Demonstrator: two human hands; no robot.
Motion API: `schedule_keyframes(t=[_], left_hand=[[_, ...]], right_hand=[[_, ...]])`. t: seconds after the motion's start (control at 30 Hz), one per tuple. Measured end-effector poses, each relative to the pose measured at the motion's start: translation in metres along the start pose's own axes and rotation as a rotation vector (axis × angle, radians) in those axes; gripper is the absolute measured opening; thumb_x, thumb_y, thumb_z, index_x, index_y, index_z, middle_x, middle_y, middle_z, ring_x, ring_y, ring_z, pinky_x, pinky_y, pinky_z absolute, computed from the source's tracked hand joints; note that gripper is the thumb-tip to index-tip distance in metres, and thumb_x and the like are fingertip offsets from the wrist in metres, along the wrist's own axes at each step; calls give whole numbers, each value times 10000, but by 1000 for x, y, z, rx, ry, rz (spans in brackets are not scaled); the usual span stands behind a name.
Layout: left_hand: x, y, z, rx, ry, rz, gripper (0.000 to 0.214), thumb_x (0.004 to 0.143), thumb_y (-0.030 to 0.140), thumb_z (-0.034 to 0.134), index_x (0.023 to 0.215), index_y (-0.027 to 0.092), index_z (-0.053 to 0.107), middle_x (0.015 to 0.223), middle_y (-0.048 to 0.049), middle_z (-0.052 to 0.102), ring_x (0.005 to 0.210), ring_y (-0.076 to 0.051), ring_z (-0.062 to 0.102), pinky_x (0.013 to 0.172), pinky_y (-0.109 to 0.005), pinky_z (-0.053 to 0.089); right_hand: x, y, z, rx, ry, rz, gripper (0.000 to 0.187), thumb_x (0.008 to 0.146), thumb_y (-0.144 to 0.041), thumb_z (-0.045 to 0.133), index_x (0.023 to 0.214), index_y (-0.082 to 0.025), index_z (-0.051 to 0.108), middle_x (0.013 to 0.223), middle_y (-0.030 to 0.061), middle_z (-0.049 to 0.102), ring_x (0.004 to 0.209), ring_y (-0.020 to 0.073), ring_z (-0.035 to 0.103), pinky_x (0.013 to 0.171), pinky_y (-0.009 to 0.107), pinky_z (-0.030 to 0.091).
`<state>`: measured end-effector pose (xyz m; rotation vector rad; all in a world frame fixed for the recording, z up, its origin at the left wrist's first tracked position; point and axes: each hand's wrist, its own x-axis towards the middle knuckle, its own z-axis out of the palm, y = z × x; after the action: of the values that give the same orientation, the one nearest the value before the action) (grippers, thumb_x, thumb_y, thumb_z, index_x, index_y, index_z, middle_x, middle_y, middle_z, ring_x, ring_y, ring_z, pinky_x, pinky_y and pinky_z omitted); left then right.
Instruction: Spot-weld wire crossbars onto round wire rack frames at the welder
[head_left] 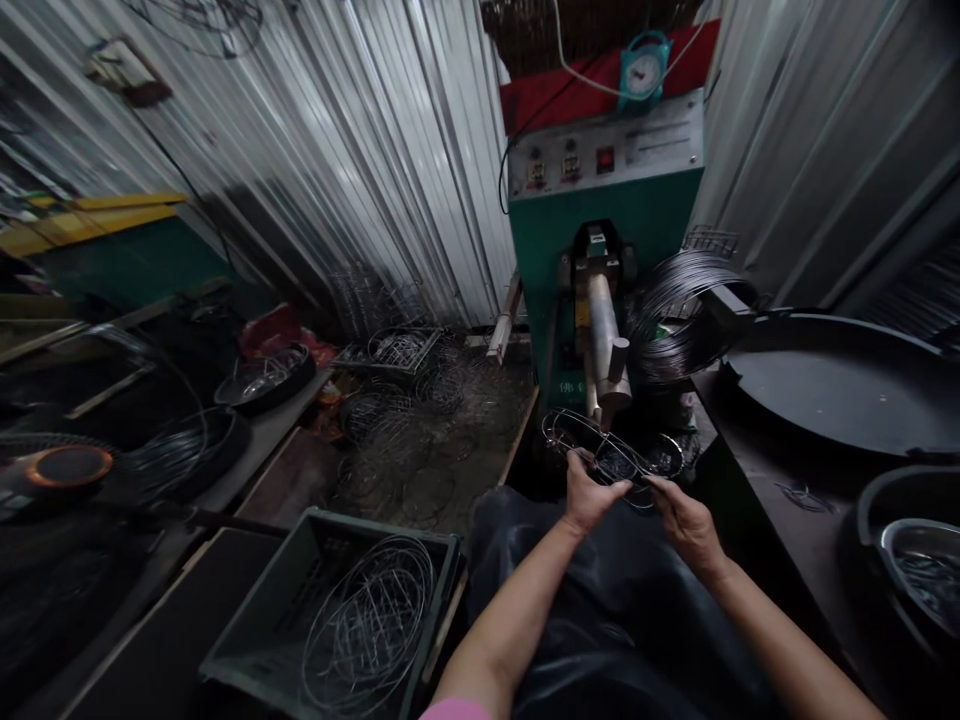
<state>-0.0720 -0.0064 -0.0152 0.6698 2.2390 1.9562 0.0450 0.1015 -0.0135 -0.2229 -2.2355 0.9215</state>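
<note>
Between my two hands is a bent wire frame (619,455), made of thin, shiny loops. My left hand (589,495) grips its left side, fingers closed round the wire. With its fingers pinched together, my right hand (688,522) holds the right side. Just beyond the frame, the metal arm and electrode (609,345) of a green spot welding machine (607,230) come down close to the wire. Whether the wire touches the electrode I cannot tell. Dark material covers my lap (600,610).
A green crate (255,640) with round wire pieces stands at lower left. More wire frames (405,400) lie on the floor behind it. At right are a wire coil (686,310), a big dark tray (840,385) and a tub (874,500) holding a metal bowl (922,535).
</note>
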Motion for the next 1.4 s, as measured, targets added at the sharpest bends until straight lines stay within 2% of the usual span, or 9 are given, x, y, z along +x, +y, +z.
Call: schedule_keyframes(t=[0.37, 0.57, 0.8, 1.03, 1.23, 1.4], left_hand=[[6, 1, 0, -29, -3, -33, 569, 443, 259, 812, 828, 194, 397, 783, 13, 473, 703, -122, 479, 687, -265, 405], [1, -3, 0, 23, 2, 6, 574, 451, 261, 808, 851, 197, 401, 795, 6, 473, 711, -135, 491, 695, -287, 428], [-15, -19, 4, 121, -52, 149, 552, 455, 259, 799, 860, 194, 430, 824, -11, 480, 745, -158, 511, 729, -325, 461], [-16, -27, 12, 168, -4, 232, 534, 496, 280, 785, 877, 192, 422, 827, -18, 479, 755, -164, 521, 728, -333, 473], [-18, -41, 20, 229, -35, 450, 497, 531, 286, 763, 870, 188, 415, 826, -31, 477, 751, -164, 509, 701, -331, 479], [-21, -53, 30, 286, 21, 619, 489, 563, 300, 745, 892, 191, 400, 821, -33, 470, 767, -178, 502, 817, -423, 463]], right_hand=[[5, 12, 6, 4, 18, -14, 242, 874, -302, 441, 986, -180, 617, 871, 64, 699, 785, 172, 676, 734, 245, 542], [-3, 20, 5, -3, 12, -1, 242, 874, -318, 442, 987, -197, 617, 870, 62, 701, 766, 179, 679, 714, 256, 550], [-36, 36, 1, -11, 32, 22, 229, 875, -323, 443, 960, -201, 617, 829, 64, 703, 719, 173, 681, 662, 233, 552], [-47, 43, -1, -4, -8, -48, 222, 874, -229, 445, 1034, -217, 599, 905, 55, 702, 801, 169, 677, 722, 234, 547], [-61, 55, -8, -57, 40, -53, 207, 856, -220, 463, 1016, -227, 594, 882, 38, 703, 785, 163, 682, 741, 232, 547], [-68, 64, -9, -118, 76, -18, 192, 858, -267, 445, 958, -219, 601, 817, 46, 704, 716, 166, 686, 683, 232, 559]])
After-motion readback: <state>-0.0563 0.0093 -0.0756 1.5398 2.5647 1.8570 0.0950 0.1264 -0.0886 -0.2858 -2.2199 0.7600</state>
